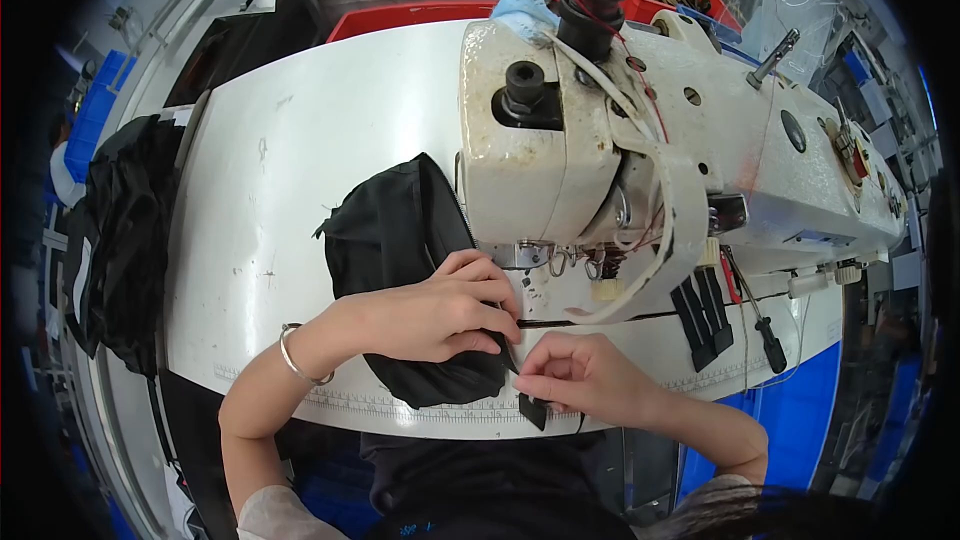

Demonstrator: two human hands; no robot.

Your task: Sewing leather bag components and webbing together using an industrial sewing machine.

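A black fabric pouch (375, 230) with a zipper along its right edge lies on the white sewing table, left of the needle area. My left hand (440, 315) rests across it, fingers bent over the right edge and gripping the cloth beside the presser foot (533, 255). Close by on the right, my right hand (585, 377) is closed, thumb and fingertips pinched on a thin black strip at the pouch's lower right corner. Just under those fingertips shows a small black tab (533, 412); whether it joins the strip is hidden.
The white sewing machine (560, 160) fills the upper right. Black strap pieces (703, 320), a red-handled tool (731, 278) and a black-handled tool (770, 345) lie right of my hands. Black fabric pieces (125, 230) hang at the left edge. Red bins (400, 18) stand behind.
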